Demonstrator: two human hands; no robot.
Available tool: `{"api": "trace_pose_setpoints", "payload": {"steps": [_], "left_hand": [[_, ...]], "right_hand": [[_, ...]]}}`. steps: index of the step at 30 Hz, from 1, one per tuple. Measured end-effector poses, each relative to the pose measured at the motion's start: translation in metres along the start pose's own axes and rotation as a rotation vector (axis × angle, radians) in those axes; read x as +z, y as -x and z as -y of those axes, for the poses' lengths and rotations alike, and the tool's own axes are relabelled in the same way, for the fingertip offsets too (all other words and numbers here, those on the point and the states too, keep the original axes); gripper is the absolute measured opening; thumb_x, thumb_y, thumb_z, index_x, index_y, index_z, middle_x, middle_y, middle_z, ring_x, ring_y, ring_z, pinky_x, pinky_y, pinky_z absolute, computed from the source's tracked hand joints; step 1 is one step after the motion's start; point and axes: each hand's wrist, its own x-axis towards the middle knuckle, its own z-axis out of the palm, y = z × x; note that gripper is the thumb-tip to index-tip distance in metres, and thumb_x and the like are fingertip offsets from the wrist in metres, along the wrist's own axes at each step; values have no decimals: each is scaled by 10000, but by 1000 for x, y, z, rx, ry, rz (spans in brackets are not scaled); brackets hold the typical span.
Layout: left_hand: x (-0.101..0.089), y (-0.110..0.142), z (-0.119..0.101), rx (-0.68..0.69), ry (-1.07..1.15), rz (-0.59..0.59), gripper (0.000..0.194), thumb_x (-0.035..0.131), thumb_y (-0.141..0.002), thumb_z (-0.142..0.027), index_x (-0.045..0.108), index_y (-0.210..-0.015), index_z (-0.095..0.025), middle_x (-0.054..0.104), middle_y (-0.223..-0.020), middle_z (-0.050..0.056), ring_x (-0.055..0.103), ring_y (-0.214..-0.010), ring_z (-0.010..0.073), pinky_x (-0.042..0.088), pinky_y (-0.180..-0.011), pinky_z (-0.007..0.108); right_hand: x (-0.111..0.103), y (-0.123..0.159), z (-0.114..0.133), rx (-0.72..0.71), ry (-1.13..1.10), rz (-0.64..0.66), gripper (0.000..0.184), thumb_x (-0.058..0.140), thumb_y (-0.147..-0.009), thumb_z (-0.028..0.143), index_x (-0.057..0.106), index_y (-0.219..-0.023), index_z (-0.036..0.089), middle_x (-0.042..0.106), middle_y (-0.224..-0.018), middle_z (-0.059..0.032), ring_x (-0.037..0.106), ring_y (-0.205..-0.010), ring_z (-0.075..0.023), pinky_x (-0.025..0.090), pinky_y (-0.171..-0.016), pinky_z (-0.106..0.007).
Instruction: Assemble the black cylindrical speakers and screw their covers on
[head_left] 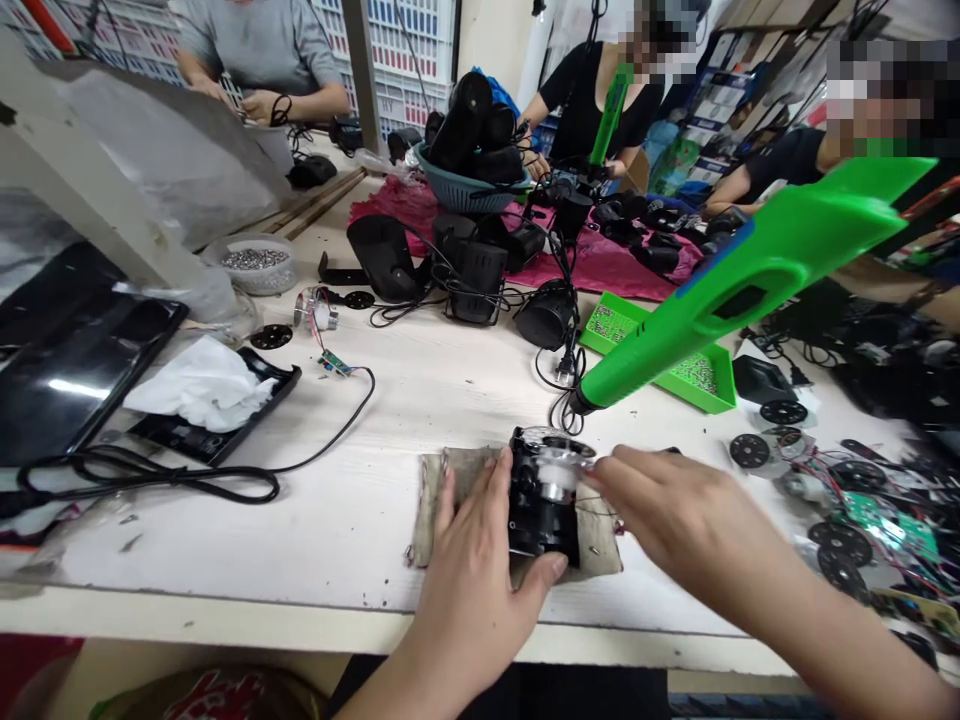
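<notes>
A black plastic housing (544,535) lies on a folded greenish cloth (604,545) near the table's front edge. In it sits a small motor (556,488) with a silvery can and a whitish collar, under a round disc at the far end. My left hand (480,560) grips the housing, fingers along its left side and thumb at its near edge. Close against the motor's right side, my right hand (660,500) is closed in a pinch. Whatever lies between its fingertips is hidden; thin wires show just below them.
A green electric screwdriver (720,290) slants over the table beyond my right hand. Behind it is a green tray (712,385) of screws. Black housings (480,280) with cables stand at the back. Circuit boards and discs (840,540) crowd the right; a black cable (225,480) lies left.
</notes>
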Motion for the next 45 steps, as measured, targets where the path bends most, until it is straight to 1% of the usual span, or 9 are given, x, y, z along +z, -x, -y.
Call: {"api": "trace_pose_setpoints", "payload": {"steps": [4, 11, 19, 24, 27, 31, 35, 40, 45], "left_hand": [[-1, 0, -1, -7, 3, 1, 848, 571, -856, -348, 27, -1487, -193, 369, -1520, 116, 305, -1415, 213, 65, -1201, 534], [-3, -2, -2, -29, 3, 33, 886, 601, -842, -339, 2, -1480, -201, 364, -1522, 118, 298, -1417, 201, 84, -1203, 522], [-2, -2, -2, -16, 15, 4, 896, 608, -839, -303, -14, -1479, -221, 389, -1505, 141, 329, -1402, 237, 125, -1186, 563], [2, -2, 0, -4, 2, -19, 898, 625, -823, -291, 18, -1481, -215, 393, -1503, 143, 340, -1397, 250, 134, -1186, 552], [1, -1, 0, -7, -13, -23, 873, 612, -833, -297, 37, -1484, -202, 387, -1508, 139, 334, -1400, 246, 122, -1189, 538], [0, -1, -1, 9, -12, -17, 825, 558, -874, -349, 41, -1495, -185, 387, -1508, 138, 337, -1399, 252, 114, -1188, 527], [0, -1, 0, 23, -32, -33, 801, 547, -882, -362, 63, -1495, -186, 432, -1479, 144, 390, -1370, 256, 124, -1185, 526], [0, -2, 0, 30, -48, -39, 806, 545, -883, -354, 43, -1497, -208, 436, -1477, 137, 421, -1350, 267, 133, -1180, 544], [1, -2, 1, 35, -64, -35, 818, 548, -884, -347, 24, -1497, -216, 442, -1472, 143, 419, -1351, 258, 141, -1178, 546]], "right_hand": [[-9, 0, -3, -33, 77, -2, 163, 472, -858, 68, 505, -844, 227, 523, -647, 27, 524, -528, -164, 304, -535, -290], [10, -12, 12, -78, 36, 126, 212, 612, -782, 43, 507, -811, 224, 588, -703, 28, 533, -551, -164, 293, -553, -298], [9, -12, 13, -82, 24, 173, 239, 537, -774, -12, 518, -839, 216, 613, -731, 9, 555, -578, -168, 309, -565, -296], [17, -9, 19, -52, 51, 148, 231, 516, -776, -16, 520, -841, 206, 608, -729, -3, 572, -585, -176, 337, -560, -290], [23, -3, 23, 22, 62, 89, 126, 514, -861, 78, 526, -806, 190, 600, -717, -24, 581, -575, -186, 362, -552, -293], [23, 5, 17, 253, -342, 75, 191, 440, -969, 297, 578, -901, 183, 654, -793, -33, 635, -688, -178, 438, -630, -278], [16, 8, 9, 398, -760, 118, 311, 312, -1010, 290, 598, -924, 201, 674, -800, -14, 643, -734, -140, 469, -663, -250], [19, 5, 11, 301, -442, 102, 55, 545, -903, 199, 593, -906, 173, 671, -834, -34, 640, -772, -179, 509, -734, -315], [28, 3, 7, 62, -201, 77, 184, 493, -932, 136, 663, -864, 155, 683, -793, -35, 651, -770, -177, 406, -1033, -484]]}}
